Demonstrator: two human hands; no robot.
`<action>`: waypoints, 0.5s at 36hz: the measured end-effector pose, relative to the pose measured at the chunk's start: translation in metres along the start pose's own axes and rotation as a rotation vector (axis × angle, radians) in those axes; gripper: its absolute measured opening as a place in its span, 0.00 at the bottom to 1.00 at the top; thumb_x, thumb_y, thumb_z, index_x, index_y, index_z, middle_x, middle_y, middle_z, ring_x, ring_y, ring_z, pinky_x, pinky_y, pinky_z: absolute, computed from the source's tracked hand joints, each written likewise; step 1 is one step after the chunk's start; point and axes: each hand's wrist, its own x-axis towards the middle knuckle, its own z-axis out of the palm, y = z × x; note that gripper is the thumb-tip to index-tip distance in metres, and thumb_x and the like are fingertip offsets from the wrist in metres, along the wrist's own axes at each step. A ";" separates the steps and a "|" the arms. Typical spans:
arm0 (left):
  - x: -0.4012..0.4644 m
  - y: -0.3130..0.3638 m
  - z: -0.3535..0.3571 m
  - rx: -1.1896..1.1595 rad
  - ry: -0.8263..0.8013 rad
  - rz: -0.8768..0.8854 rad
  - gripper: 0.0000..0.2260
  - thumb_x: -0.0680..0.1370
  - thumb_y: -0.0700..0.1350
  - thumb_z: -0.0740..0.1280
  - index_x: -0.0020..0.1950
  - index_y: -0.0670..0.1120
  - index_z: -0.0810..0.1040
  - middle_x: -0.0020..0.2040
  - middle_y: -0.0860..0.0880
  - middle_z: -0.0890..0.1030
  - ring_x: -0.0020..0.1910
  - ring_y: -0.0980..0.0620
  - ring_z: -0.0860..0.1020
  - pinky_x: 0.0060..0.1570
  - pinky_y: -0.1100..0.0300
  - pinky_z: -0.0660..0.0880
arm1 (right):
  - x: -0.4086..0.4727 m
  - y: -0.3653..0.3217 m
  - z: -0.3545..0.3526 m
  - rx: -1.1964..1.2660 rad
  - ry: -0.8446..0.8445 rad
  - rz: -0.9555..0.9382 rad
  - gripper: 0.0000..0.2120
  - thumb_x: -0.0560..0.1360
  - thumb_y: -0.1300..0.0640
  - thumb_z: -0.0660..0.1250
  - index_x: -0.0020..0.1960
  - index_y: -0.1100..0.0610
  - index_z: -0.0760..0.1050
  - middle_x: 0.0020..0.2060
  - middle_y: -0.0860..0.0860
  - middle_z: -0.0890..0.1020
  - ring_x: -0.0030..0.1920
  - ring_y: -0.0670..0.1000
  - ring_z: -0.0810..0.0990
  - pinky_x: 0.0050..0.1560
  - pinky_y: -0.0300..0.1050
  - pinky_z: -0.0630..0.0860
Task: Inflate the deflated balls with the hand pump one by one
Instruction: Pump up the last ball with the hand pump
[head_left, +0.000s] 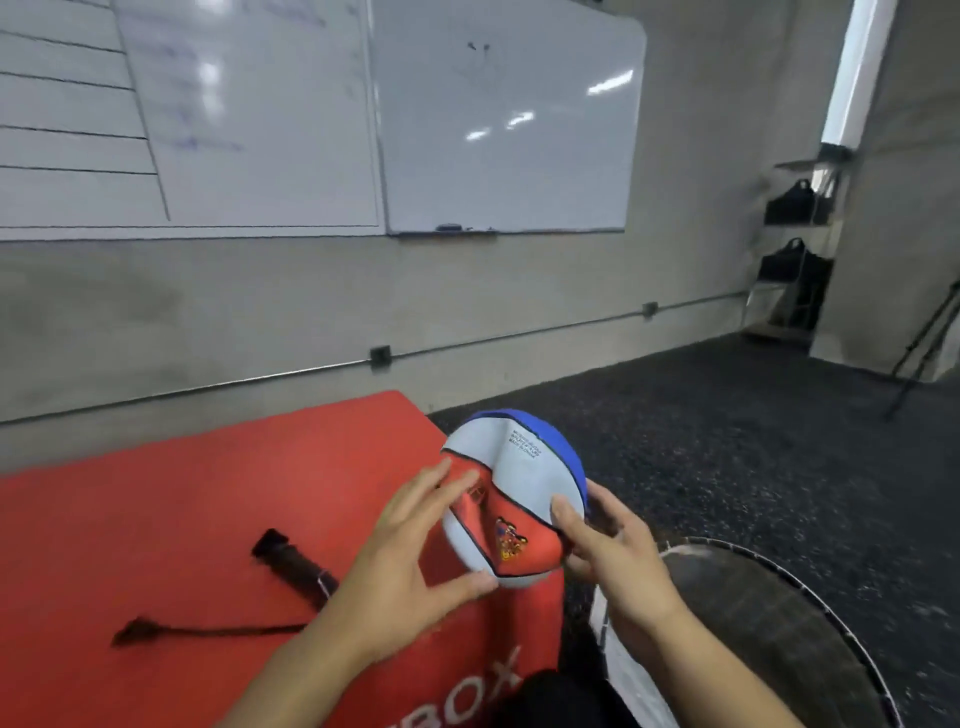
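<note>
A deflated ball with red, white and blue panels is held up over the right corner of the red box. My right hand grips its right edge, thumb on the white panel and fingers behind. My left hand touches the ball's left side with spread, fairly straight fingers and the thumb under its lower edge. The black hand pump lies on the box top to the left, its thin hose trailing toward the front left.
A round mesh basket with a wire rim stands on the dark carpet at the lower right. Whiteboards hang on the concrete wall ahead. Shelves with black bags and a tripod are at the far right.
</note>
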 end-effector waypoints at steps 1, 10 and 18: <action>-0.010 -0.005 -0.015 0.025 0.022 -0.013 0.40 0.70 0.71 0.74 0.79 0.70 0.63 0.82 0.67 0.56 0.82 0.65 0.50 0.75 0.73 0.47 | -0.001 0.001 0.021 0.016 -0.031 0.014 0.15 0.78 0.61 0.73 0.65 0.57 0.80 0.56 0.56 0.87 0.57 0.58 0.86 0.59 0.56 0.84; -0.113 -0.056 -0.120 0.162 0.242 -0.233 0.38 0.68 0.70 0.73 0.77 0.73 0.63 0.80 0.71 0.59 0.84 0.59 0.46 0.79 0.56 0.52 | -0.031 0.037 0.187 -0.015 -0.320 0.148 0.09 0.80 0.56 0.71 0.59 0.56 0.83 0.49 0.49 0.88 0.42 0.44 0.85 0.42 0.46 0.81; -0.177 -0.102 -0.161 0.141 0.390 -0.456 0.46 0.62 0.67 0.78 0.78 0.64 0.67 0.79 0.69 0.58 0.82 0.64 0.40 0.75 0.64 0.53 | -0.045 0.084 0.282 -0.013 -0.465 0.308 0.12 0.81 0.52 0.71 0.61 0.56 0.82 0.50 0.50 0.88 0.45 0.48 0.86 0.46 0.47 0.82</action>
